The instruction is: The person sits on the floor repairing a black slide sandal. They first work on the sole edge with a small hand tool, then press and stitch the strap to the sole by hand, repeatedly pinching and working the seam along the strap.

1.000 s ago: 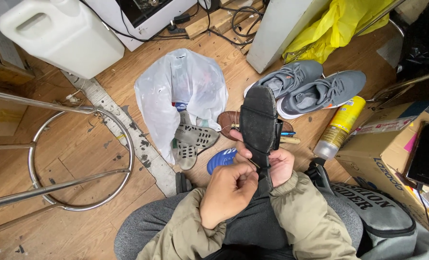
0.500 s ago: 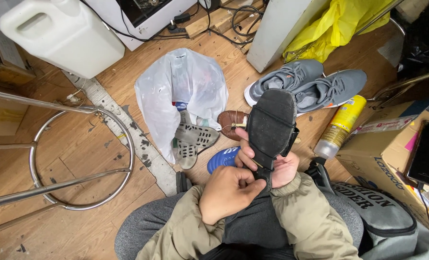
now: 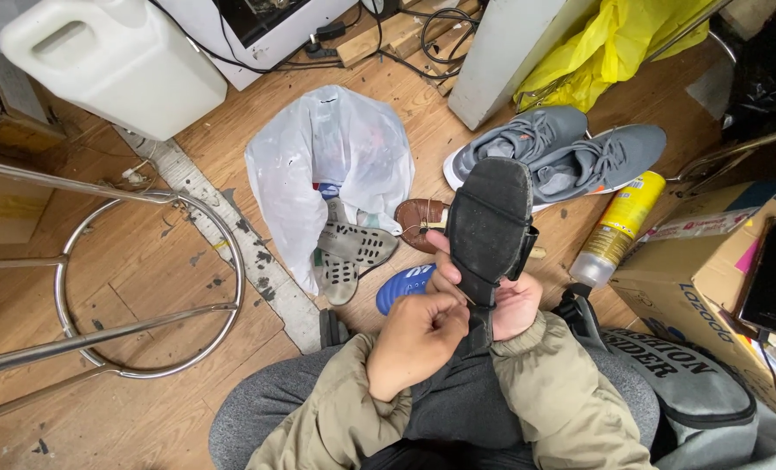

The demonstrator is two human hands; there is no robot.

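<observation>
Far left, a white plastic jug with a moulded handle (image 3: pixel 110 61) stands on the worn wooden floor (image 3: pixel 144 261), and in front of it the chrome foot ring of a metal stool (image 3: pixel 149 287) arcs over the boards. Further along, a crumpled translucent white plastic bag (image 3: pixel 331 165) lies open, with a pair of grey dotted insoles (image 3: pixel 349 252) spilling from its lower edge, and a small blue shoe toe (image 3: pixel 404 287) sits just beside them. At the middle, the person's left hand (image 3: pixel 418 344) is curled, fingertips pinched at the lower end of a black flat-soled shoe (image 3: pixel 490 228), which is held sole-up above the lap. The right hand (image 3: pixel 514 305) sits under and behind that shoe, fingers wrapped round its narrow end so it is gripped firmly. Just beside the shoe, a brown leather shoe toe (image 3: pixel 420 219) peeks out on the floor. Beyond, a pair of grey lace-up trainers with white soles (image 3: pixel 562 157) lies side by side, a yellow spray can (image 3: pixel 618 228) lies tilted near them, and a brown cardboard box (image 3: pixel 710 261) stands at the far right with a dark phone (image 3: pixel 775 278) resting on it.
</observation>
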